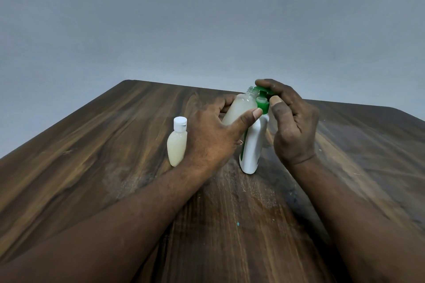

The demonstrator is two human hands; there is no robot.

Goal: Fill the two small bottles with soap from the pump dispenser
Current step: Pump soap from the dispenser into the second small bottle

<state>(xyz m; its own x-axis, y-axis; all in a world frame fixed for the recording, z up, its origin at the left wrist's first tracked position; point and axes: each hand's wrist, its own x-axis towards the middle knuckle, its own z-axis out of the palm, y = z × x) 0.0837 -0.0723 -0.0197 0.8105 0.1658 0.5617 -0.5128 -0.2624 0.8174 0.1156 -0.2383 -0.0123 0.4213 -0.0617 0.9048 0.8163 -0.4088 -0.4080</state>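
Just right of centre, the left hand [213, 135] grips the uncapped bottle [239, 108], nearly full, tilted under the pump dispenser [251, 145] spout. The right hand [292, 126] curls over the pump head. Another hard press could overflow the bottle or miss its narrow mouth.

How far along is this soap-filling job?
Done: the small translucent bottle with a white flip cap stands full-looking on the wooden table. In hand: the left hand holds the uncapped clear bottle, mostly filled, at the spout of the white pump dispenser, whose green head the right hand grips. Left: topping up, capping.
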